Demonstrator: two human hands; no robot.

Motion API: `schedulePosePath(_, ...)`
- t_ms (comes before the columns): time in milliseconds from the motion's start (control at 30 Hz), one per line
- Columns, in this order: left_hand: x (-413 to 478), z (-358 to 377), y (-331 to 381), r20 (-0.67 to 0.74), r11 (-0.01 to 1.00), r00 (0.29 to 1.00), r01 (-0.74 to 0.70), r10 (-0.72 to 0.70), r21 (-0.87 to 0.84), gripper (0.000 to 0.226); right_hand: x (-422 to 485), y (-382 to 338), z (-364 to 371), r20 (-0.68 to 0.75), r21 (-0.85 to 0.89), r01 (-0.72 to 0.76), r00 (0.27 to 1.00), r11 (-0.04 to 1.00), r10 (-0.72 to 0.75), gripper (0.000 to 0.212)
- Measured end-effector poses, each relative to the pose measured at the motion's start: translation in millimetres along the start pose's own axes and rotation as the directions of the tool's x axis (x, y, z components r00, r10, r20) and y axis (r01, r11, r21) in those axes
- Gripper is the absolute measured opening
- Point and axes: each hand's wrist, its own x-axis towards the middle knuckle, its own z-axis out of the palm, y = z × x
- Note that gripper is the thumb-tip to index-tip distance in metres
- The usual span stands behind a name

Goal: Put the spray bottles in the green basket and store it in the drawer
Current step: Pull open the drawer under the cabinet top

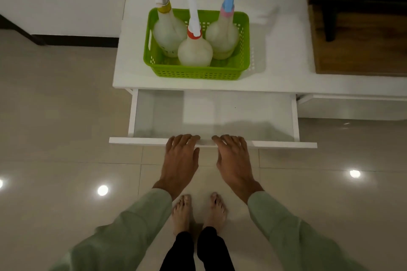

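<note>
The green basket (193, 71) stands on the white cabinet top (282, 57). Three pale spray bottles stand upright inside it: one with a yellow collar (168, 33) at the left, one with a red collar (195, 51) in front, one with a blue and pink head (222, 35) at the right. Below the top, the white drawer (141, 114) is pulled out and nothing lies in it. My left hand (180, 156) and my right hand (233, 157) both rest on the drawer's front panel (284, 145), fingers curled over its top edge.
A dark wooden piece of furniture (361, 28) stands at the right on the cabinet top. A second drawer front (352, 105) lies to the right of the pulled-out one. My bare feet (198, 211) stand on the glossy tiled floor (66, 138) just before the drawer.
</note>
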Motion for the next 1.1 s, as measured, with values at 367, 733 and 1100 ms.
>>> schedulePosePath(367,-42.6,16.1,-4.7,0.016,0.998,0.998,0.065,-0.065,-0.014,0.040,-51.6,-7.1,10.0,0.015,0.085,-0.028,1.000,0.996,0.027,0.046)
schedulePosePath(733,31.7,-87.1,11.0,-0.262,0.923,0.957,0.017,-0.126,-0.383,0.036,27.8,-16.1,-85.3,-0.283,0.592,-0.040,0.925,0.805,0.254,0.035)
schedulePosePath(1100,160.0,-141.3,-5.3,-0.373,0.764,0.786,0.186,-0.493,-0.618,0.057,160.1,-6.0,-135.1,-0.120,0.668,-0.326,0.840,0.669,0.529,0.052)
